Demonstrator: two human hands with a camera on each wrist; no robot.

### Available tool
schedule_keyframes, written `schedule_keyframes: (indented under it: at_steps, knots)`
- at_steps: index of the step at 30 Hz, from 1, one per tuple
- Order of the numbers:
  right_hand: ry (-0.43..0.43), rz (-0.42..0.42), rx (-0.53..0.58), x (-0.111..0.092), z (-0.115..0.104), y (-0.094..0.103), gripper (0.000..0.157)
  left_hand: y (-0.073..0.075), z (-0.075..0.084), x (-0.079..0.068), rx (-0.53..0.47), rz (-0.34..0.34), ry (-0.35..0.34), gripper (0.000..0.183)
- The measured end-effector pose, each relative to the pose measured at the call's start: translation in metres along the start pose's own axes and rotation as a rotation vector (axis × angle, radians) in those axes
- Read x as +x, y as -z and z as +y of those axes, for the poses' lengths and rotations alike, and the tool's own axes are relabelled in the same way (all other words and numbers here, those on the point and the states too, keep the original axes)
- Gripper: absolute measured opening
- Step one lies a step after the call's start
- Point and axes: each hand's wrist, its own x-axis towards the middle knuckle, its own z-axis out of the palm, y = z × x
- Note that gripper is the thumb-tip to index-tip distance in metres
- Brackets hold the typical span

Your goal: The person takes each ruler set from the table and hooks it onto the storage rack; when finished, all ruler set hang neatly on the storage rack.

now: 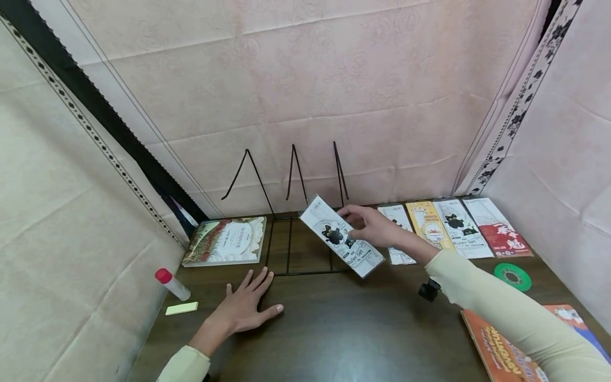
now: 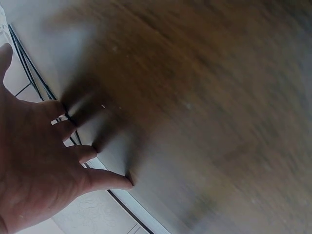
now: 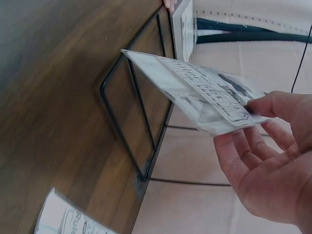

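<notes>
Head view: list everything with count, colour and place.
Held packet: 1, white, centre
Other packets: 4, white, yellow and red, back right
Wire rack: 1, black, back centre
Patterned item: 1, multicoloured, back left
Red-capped tube: 1, white, left
Strip: 1, pale yellow, left
Ring: 1, green, right
Books: count unclear, orange and blue, front right
Table: 1, brown, centre
Cloths: several, pink with black, back, sides
Wrist cameras: 2, black, wrists
Sleeves: 2, pale yellow, arms
Left hand: 1, on table
Right hand: 1, holding packet

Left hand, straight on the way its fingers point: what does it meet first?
Likely the base of the black wire rack, just ahead of the left hand's fingertips; whether they already touch it is unclear.
</notes>
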Motion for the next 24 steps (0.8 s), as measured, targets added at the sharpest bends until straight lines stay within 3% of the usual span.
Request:
schedule_keyframes:
  at_steps: [9,19,24]
  knots:
    - [0.12,0.061,-0.088,0.007,-0.02,-0.02,0.05,-0.004,0.0,0.002,0.01,0.008,0.003,0.093]
    - [0.29,0.06,-0.056,0.018,-0.046,-0.038,0.05,-0.001,0.001,0.002,0.01,0.003,0.003,0.094]
    - [0.331,0.101,-0.07,0.021,-0.058,-0.049,0.048,-0.003,0.001,0.002,0.019,-0.003,0.01,0.096]
